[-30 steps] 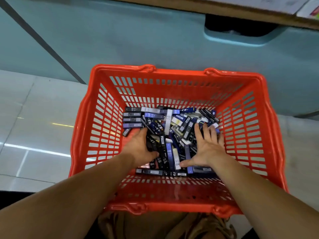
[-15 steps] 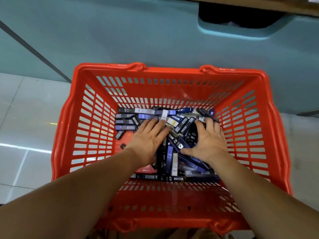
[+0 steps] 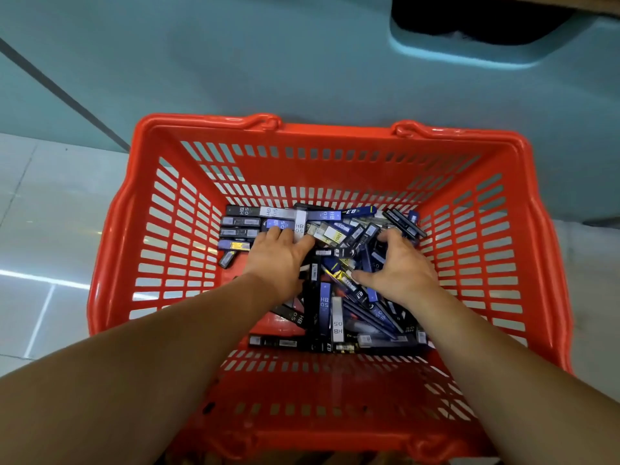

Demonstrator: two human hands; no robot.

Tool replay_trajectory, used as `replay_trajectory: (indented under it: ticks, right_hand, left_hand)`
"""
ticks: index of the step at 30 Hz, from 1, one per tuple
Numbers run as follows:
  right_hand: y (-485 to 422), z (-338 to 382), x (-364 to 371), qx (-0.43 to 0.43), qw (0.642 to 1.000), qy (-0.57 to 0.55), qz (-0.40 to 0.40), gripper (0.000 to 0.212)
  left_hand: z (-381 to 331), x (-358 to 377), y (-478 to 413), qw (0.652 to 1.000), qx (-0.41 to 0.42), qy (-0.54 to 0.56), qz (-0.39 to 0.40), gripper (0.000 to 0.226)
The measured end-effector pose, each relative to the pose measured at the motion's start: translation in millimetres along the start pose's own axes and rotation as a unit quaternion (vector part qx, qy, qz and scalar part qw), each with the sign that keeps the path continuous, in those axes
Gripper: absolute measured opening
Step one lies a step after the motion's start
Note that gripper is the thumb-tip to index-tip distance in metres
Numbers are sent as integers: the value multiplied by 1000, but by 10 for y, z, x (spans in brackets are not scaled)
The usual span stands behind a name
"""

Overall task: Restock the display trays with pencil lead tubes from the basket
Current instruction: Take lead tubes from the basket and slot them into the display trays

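An orange-red slotted basket point(image 3: 335, 130) stands on the floor below me. On its bottom lies a loose pile of pencil lead tubes point(image 3: 337, 322), dark blue, black and white, many marked HB 0.5. Both my forearms reach down into it. My left hand point(image 3: 278, 258) lies palm down on the left part of the pile, fingers stretched over the tubes. My right hand point(image 3: 401, 268) is on the right part, its fingers curled down into the tubes and its thumb spread toward the middle, gripping a bunch. No display tray is in view.
A teal cabinet front point(image 3: 302, 62) rises right behind the basket, with a dark recess point(image 3: 469, 25) at the top right. Glossy white floor tiles point(image 3: 50, 229) lie to the left. A few tubes point(image 3: 240, 231) are lined up neatly at the basket's back left.
Both hands have slid further back over the pile. The right hand's fingers, flat before, have curled into the tubes. The view has moved closer to the basket.
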State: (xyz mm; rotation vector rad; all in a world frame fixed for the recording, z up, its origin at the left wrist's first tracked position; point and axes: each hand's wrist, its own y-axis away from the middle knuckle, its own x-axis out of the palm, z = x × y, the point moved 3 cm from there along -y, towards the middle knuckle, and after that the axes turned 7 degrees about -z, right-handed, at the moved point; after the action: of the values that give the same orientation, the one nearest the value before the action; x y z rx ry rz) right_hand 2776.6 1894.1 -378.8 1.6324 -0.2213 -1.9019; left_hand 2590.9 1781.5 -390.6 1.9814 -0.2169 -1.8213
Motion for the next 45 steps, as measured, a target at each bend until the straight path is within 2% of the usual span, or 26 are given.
replay_trajectory:
  ticks: [5,9,15,19,23,27,29,32,35,40,42,45]
  right_hand:
    - [-13,8,73,47,998,-47,-9,78]
    - [-9,22,78,67,994,-82,4,81]
    - [-14,172,111,52,989,-134,33,91]
    - [-45,214,158,61,987,-146,30,85]
    - [-61,249,162,89,987,-132,15,81]
    - [-49,282,174,69,994,-83,-7,73]
    - [-47,280,176,60,994,-89,-15,68]
    - [-46,228,189,56,991,-119,-18,60]
    - [-21,213,149,51,987,-154,-3,53]
    - [-31,194,40,79,959,-272,20,57]
    - [-26,177,-6,102,940,-325,20,65]
    - [20,195,-113,130,906,-401,27,77]
  left_hand:
    - [63,7,-17,994,-28,103,31,75]
    - [137,75,-26,983,-57,172,42,65]
    - [197,95,-40,961,-87,262,31,67]
    - [215,36,-21,945,-89,314,3,74]
    - [234,-13,-3,902,-119,416,-3,56]
    - [245,-32,1,881,-130,456,1,60]
    - [268,-15,1,857,-153,493,-3,51]
    - [286,15,-19,802,-177,570,-16,32]
    - [282,-34,-34,776,-184,603,-31,31]
    - [240,-102,30,757,-184,625,-48,37]
    - [212,-124,100,752,-186,630,-53,41]
    - [199,-163,203,738,-185,645,-73,32]
